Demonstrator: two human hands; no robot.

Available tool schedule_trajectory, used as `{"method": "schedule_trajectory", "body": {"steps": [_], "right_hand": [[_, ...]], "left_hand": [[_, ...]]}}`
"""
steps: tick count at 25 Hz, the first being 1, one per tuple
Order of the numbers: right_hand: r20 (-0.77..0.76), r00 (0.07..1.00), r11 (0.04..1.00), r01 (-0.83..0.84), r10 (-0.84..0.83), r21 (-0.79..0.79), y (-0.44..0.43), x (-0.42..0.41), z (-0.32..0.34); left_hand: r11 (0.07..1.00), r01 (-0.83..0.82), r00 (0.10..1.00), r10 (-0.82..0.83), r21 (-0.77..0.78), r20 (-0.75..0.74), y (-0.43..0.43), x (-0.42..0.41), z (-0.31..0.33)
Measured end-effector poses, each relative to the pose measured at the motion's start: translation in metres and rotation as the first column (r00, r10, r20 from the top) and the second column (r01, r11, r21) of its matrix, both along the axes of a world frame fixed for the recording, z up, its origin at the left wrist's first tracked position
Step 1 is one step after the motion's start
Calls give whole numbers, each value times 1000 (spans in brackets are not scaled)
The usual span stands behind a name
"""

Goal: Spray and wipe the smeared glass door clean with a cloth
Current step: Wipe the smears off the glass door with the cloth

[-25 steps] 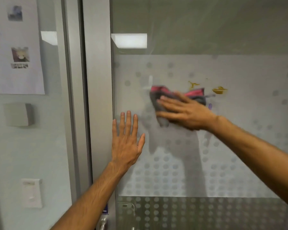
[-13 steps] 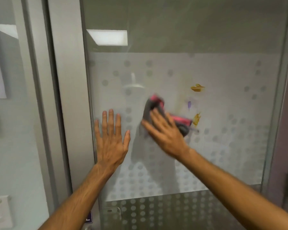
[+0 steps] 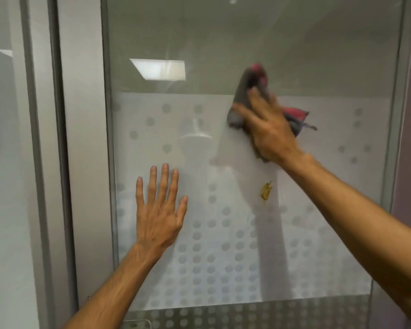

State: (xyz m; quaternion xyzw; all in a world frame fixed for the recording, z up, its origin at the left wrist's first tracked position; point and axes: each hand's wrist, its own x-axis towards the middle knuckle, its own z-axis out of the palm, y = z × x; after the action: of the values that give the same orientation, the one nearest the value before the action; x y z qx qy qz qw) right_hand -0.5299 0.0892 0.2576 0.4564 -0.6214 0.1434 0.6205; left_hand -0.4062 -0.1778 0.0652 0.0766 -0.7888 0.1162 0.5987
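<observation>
Grey-and-pink cloth [image 3: 241, 96] sits bunched under my right hand [image 3: 271, 129], fingers spread, pressing it to the glass door [image 3: 342, 186] upper right. My left hand [image 3: 160, 210] braces flat, empty. Wiping is underway; next, I reckon, down to the yellow smear [image 3: 265, 191].

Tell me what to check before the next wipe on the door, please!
1. Cloth under the right hand, pressed to the glass: ok.
2. Left hand flat on the glass door, fingers spread, steadying it: ok.
3. Glass free of smears: not ok; a yellow smear sits below the right hand.
4. Cloth over the smear: not ok; it is higher up.
5. Glass wet enough from spraying: cannot tell.
</observation>
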Motion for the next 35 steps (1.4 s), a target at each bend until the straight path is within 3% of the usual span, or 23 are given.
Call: {"method": "schedule_trajectory", "body": {"steps": [2,4,7,10,12,14,18,21,23,25,27,29,31,33,35], "right_hand": [[66,997,986,-17,28,-167,-4,-2,11],[5,999,986,-42,43,-160,-13,-5,-19],[-130,988,987,-65,85,147,-14,-4,-125],[-221,969,848,27,107,530,6,0,-216],[-281,952,745,102,118,659,19,-3,-219],[-302,940,697,108,161,709,31,-12,-183],[-275,959,888,63,73,455,57,-30,-72],[-48,998,989,-38,45,142,71,-33,-15],[81,992,990,-83,93,-118,69,-31,-22],[92,989,972,-97,119,-213,62,-30,-70],[67,994,991,-79,86,-105,57,-26,-145],[-43,999,988,-24,31,150,59,-24,-226],[-208,978,903,111,-24,415,73,-29,-274],[-330,944,820,204,-20,535,87,-39,-266],[-342,939,799,185,27,572,92,-46,-229]], "left_hand": [[1000,-9,1000,9,1,-6,7,-5,4],[1000,-3,1000,3,-16,-8,12,-9,6],[1000,-8,1000,8,-12,-23,16,-15,5],[1000,-7,999,7,15,-37,22,-19,3],[1000,-18,999,18,-13,-29,27,-21,5],[999,-26,999,25,-35,-27,34,-24,9],[998,-3,999,1,-61,-34,53,-31,15],[997,18,1000,-20,-69,-23,67,-35,19],[998,26,1000,-27,-58,-14,75,-37,22],[999,36,999,-36,-36,-12,84,-39,22],[998,44,999,-45,-33,-11,89,-40,20],[998,52,999,-53,-47,-8,93,-42,20],[996,55,998,-55,-68,3,98,-44,22],[995,45,999,-45,-89,3,102,-46,24],[995,35,999,-36,-92,-6,105,-48,26]]}}
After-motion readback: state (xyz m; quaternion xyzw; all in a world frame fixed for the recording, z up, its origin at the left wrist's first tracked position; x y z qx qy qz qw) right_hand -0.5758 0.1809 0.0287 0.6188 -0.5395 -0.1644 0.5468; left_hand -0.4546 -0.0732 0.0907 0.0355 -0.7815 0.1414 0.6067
